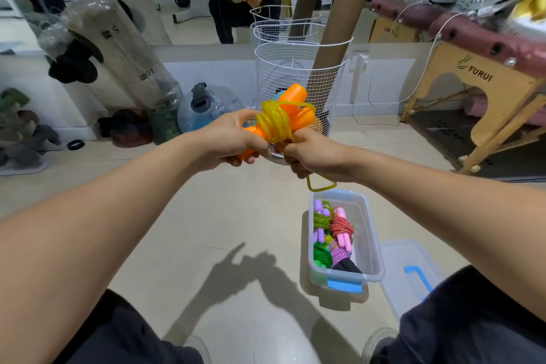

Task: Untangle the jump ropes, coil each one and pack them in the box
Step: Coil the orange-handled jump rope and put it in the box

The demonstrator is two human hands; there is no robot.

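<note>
Head cam here, looking down over both forearms at a bundle held out in front of the knees. The left hand has its fingers curled tight round the lower ends of the orange handles, thumb side up, so that's a proper grip. The right hand is closed too, pinching the yellow rope right where the coil meets the handles; a short loop of the same rope pokes out under that fist and dangles free. The coil is wound crosswise round the middle of the handles, a fat band of turns. The handles lie side by side with their long axis running diagonally, low ends toward the left hand and rounded tips pointing up and away to the right, toward the white wire basket standing behind them on the floor. Below the right wrist sits the clear plastic box on the floor, lid off, its long side running away from the camera. Inside are other coiled ropes: a green one with purple handles, a red one with pink handles, a bright green one and a purple one with black handles. The lid lies flat just right of the box.
</note>
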